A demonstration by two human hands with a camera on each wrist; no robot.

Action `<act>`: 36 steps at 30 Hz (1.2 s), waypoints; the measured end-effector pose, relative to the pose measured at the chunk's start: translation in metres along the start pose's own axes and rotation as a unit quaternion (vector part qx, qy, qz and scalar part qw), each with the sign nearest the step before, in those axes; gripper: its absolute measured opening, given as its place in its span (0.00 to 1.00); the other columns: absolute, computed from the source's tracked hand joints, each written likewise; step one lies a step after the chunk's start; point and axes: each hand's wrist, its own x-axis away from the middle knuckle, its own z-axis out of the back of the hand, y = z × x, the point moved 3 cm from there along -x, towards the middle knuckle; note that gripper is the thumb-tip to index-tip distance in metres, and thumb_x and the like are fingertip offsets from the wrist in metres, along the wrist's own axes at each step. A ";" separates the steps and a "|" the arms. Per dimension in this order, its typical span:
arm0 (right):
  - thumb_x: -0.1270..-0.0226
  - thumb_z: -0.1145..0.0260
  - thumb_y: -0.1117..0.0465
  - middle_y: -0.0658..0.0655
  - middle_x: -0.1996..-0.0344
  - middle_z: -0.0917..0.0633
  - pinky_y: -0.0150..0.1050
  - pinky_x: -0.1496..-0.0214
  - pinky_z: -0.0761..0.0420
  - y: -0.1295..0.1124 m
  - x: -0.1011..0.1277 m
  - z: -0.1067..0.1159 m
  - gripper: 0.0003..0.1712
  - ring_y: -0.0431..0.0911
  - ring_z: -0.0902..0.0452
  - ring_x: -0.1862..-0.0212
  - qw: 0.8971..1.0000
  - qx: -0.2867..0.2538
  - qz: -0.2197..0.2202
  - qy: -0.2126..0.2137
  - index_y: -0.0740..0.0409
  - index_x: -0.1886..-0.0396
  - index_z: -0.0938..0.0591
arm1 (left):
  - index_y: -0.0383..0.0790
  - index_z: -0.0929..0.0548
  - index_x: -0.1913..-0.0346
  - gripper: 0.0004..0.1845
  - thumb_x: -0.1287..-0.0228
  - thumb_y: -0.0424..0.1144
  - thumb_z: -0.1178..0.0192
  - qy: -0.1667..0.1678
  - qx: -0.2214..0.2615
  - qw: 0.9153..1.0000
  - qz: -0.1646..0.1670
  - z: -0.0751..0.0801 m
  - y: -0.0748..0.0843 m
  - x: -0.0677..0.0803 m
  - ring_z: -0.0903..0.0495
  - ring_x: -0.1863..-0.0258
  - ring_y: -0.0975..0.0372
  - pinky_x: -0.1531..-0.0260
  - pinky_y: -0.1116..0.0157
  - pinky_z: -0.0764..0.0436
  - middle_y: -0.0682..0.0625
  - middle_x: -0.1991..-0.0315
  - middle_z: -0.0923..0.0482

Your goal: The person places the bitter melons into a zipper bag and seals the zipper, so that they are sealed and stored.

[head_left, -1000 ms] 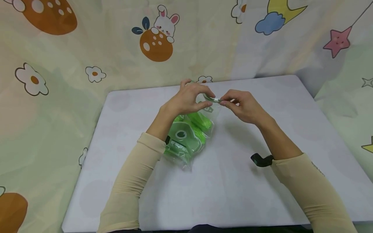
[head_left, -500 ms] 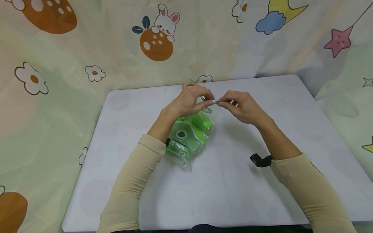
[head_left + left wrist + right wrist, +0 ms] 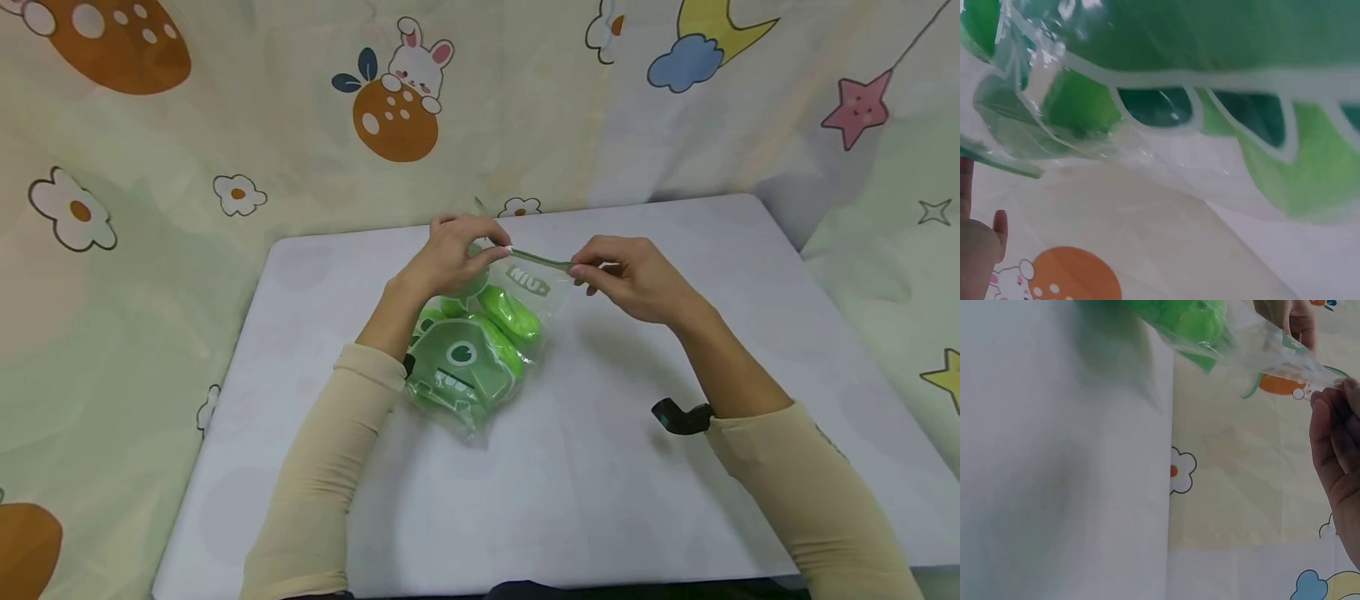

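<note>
A clear zip bag [image 3: 461,379] printed with a green one-eyed face is held up above the white table, bright green contents [image 3: 510,315] showing through. My left hand [image 3: 453,257] pinches the small white slider on the bag's green zip strip [image 3: 542,259]. At the strip's right end, my right hand [image 3: 633,277] grips the corner between thumb and fingers. Bag plastic [image 3: 1147,37] fills much of the left wrist view, with only part of the left hand [image 3: 979,244] at the edge. The right wrist view shows the right hand [image 3: 1338,444] at the bag's corner.
The white table [image 3: 600,500] lies under both hands. A cartoon-printed cloth [image 3: 300,125] hangs behind it and runs down the sides. A black wrist camera [image 3: 681,416] sticks out from the right sleeve.
My left hand has moved left along the zip strip with the slider, baring more of the strip and the printed lettering. My right hand stays almost in place at the corner.
</note>
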 end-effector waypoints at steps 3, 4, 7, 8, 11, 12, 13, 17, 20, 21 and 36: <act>0.39 0.38 0.75 0.61 0.68 0.18 0.42 0.65 0.18 -0.002 0.005 0.003 0.08 0.46 0.21 0.67 1.000 -0.002 -0.008 -0.010 0.61 0.64 0.19 | 0.56 0.20 0.56 0.09 0.34 0.52 0.44 0.014 -0.008 1.000 0.007 0.005 -0.008 0.004 0.30 0.46 0.68 0.42 0.53 0.48 0.67 0.57 0.21; 0.38 0.38 0.75 0.60 0.68 0.18 0.42 0.66 0.18 -0.002 0.007 0.005 0.08 0.47 0.20 0.67 1.000 -0.002 -0.009 -0.012 0.60 0.64 0.19 | 0.56 0.20 0.55 0.09 0.34 0.52 0.44 0.018 -0.012 1.000 0.011 0.008 -0.011 0.005 0.30 0.46 0.68 0.44 0.53 0.48 0.66 0.56 0.22; 0.37 0.39 0.74 0.60 0.68 0.18 0.41 0.66 0.18 -0.004 0.014 0.012 0.08 0.49 0.19 0.69 1.000 -0.005 -0.020 -0.013 0.59 0.64 0.19 | 0.55 0.20 0.54 0.10 0.34 0.51 0.44 0.035 -0.015 0.999 0.016 0.016 -0.020 0.008 0.32 0.47 0.65 0.49 0.53 0.46 0.63 0.52 0.24; 0.37 0.39 0.74 0.60 0.68 0.18 0.41 0.65 0.18 -0.004 0.016 0.014 0.08 0.50 0.19 0.69 0.999 -0.012 -0.027 -0.012 0.59 0.64 0.19 | 0.55 0.21 0.54 0.10 0.34 0.51 0.44 0.040 -0.017 0.999 0.019 0.019 -0.024 0.009 0.33 0.47 0.63 0.51 0.53 0.46 0.62 0.51 0.25; 0.36 0.40 0.73 0.60 0.67 0.18 0.41 0.64 0.18 -0.002 0.024 0.020 0.07 0.50 0.18 0.68 0.998 -0.027 -0.048 -0.010 0.60 0.64 0.19 | 0.53 0.21 0.54 0.10 0.34 0.51 0.45 0.050 -0.021 0.998 0.030 0.028 -0.036 0.012 0.35 0.45 0.61 0.54 0.53 0.46 0.61 0.47 0.27; 0.36 0.40 0.73 0.59 0.67 0.18 0.41 0.63 0.18 -0.001 0.026 0.022 0.07 0.50 0.18 0.68 0.998 -0.030 -0.053 -0.010 0.60 0.64 0.19 | 0.53 0.21 0.54 0.10 0.33 0.51 0.44 0.054 -0.023 0.998 0.035 0.031 -0.041 0.015 0.34 0.45 0.60 0.54 0.53 0.46 0.60 0.46 0.27; 0.37 0.40 0.74 0.59 0.68 0.18 0.41 0.63 0.18 0.000 0.028 0.024 0.07 0.50 0.18 0.68 0.998 -0.031 -0.055 -0.010 0.61 0.64 0.19 | 0.53 0.21 0.55 0.10 0.33 0.51 0.44 0.060 -0.025 0.997 0.046 0.034 -0.046 0.017 0.34 0.44 0.60 0.54 0.53 0.46 0.60 0.46 0.27; 0.37 0.40 0.75 0.59 0.69 0.18 0.40 0.62 0.18 0.004 0.033 0.028 0.07 0.50 0.19 0.67 0.998 -0.026 -0.050 -0.020 0.63 0.65 0.19 | 0.51 0.21 0.57 0.08 0.33 0.49 0.44 0.067 -0.030 0.993 0.089 0.041 -0.060 0.027 0.32 0.46 0.60 0.51 0.51 0.47 0.58 0.48 0.27; 0.37 0.40 0.75 0.60 0.69 0.18 0.40 0.62 0.18 0.009 0.033 0.028 0.07 0.50 0.19 0.67 0.998 -0.038 -0.050 -0.017 0.63 0.65 0.19 | 0.51 0.22 0.54 0.10 0.32 0.50 0.46 0.055 -0.021 0.992 0.116 0.041 -0.064 0.029 0.31 0.47 0.59 0.49 0.50 0.45 0.55 0.49 0.27; 0.37 0.40 0.75 0.61 0.69 0.18 0.40 0.62 0.18 0.011 0.032 0.028 0.07 0.51 0.18 0.67 0.998 -0.045 -0.052 -0.012 0.63 0.65 0.19 | 0.52 0.23 0.51 0.11 0.31 0.49 0.47 0.049 -0.015 0.991 0.120 0.040 -0.064 0.029 0.30 0.48 0.58 0.46 0.50 0.44 0.54 0.47 0.28; 0.33 0.41 0.70 0.70 0.66 0.18 0.36 0.59 0.19 0.049 0.041 0.037 0.05 0.54 0.16 0.66 0.988 -0.046 -0.130 0.062 0.67 0.60 0.22 | 0.52 0.34 0.35 0.22 0.29 0.47 0.51 0.000 0.083 0.977 0.194 0.018 -0.078 0.076 0.27 0.44 0.58 0.47 0.57 0.27 0.56 0.36 0.38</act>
